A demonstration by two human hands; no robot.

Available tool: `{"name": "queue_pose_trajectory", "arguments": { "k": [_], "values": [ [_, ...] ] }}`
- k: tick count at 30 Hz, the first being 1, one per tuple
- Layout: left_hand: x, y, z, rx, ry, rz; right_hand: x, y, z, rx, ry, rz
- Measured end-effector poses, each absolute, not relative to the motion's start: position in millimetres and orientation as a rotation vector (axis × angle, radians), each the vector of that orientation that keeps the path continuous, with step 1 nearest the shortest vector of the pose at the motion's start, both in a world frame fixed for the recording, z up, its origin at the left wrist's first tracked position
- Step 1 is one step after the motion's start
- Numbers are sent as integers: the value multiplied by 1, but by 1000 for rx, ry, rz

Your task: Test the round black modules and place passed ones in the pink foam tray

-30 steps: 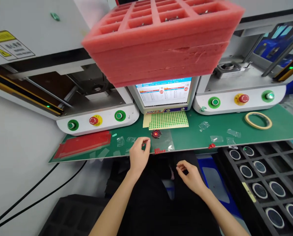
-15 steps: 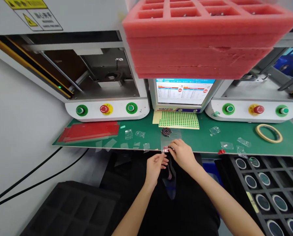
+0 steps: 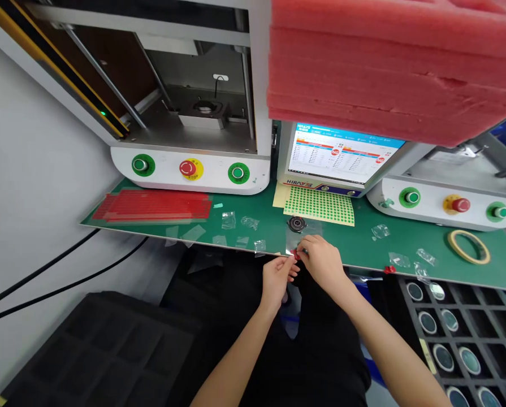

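Note:
My left hand (image 3: 275, 281) and my right hand (image 3: 321, 261) meet at the front edge of the green bench. Between their pinched fingertips sits a small red strip (image 3: 295, 254), partly hidden by the fingers. Under it, a clear plastic sheet (image 3: 292, 239) lies on the bench. On the far part of that sheet rests a round black watch body (image 3: 297, 224) with a shiny dark centre. Both hands are closed, thumb against fingers.
Behind stand a screen (image 3: 341, 155), a press machine (image 3: 189, 169) and a pink foam stack (image 3: 384, 79). Green-dot stickers (image 3: 320, 204), red strips (image 3: 155, 206), film scraps (image 3: 228, 220) and a tape roll (image 3: 468, 246) lie on the bench. A black tray (image 3: 481, 328) holds round discs at right.
The camera view has turned and tilted, so the bench and machines appear shifted. Both hands stay together at the bench edge, the fingertips now closer together over the red strip.

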State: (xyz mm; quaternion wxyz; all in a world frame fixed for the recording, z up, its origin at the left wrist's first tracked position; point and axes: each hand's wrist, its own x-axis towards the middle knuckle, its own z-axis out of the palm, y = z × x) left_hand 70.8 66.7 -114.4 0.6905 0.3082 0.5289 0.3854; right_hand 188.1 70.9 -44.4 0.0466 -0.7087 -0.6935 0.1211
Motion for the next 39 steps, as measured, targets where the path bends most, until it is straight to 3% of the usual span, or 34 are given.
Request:
{"name": "queue_pose_trajectory", "arguments": {
  "k": [15, 22, 39],
  "values": [
    [70, 68, -114, 701, 1187, 878, 193, 76, -42, -2105, -2072, 450],
    [71, 67, -115, 713, 1198, 862, 217, 82, -36, -1953, -1794, 471],
    [89, 62, -115, 852, 1220, 603, 246, -29, -85, -1852, -1181, 398]
  ]
}}
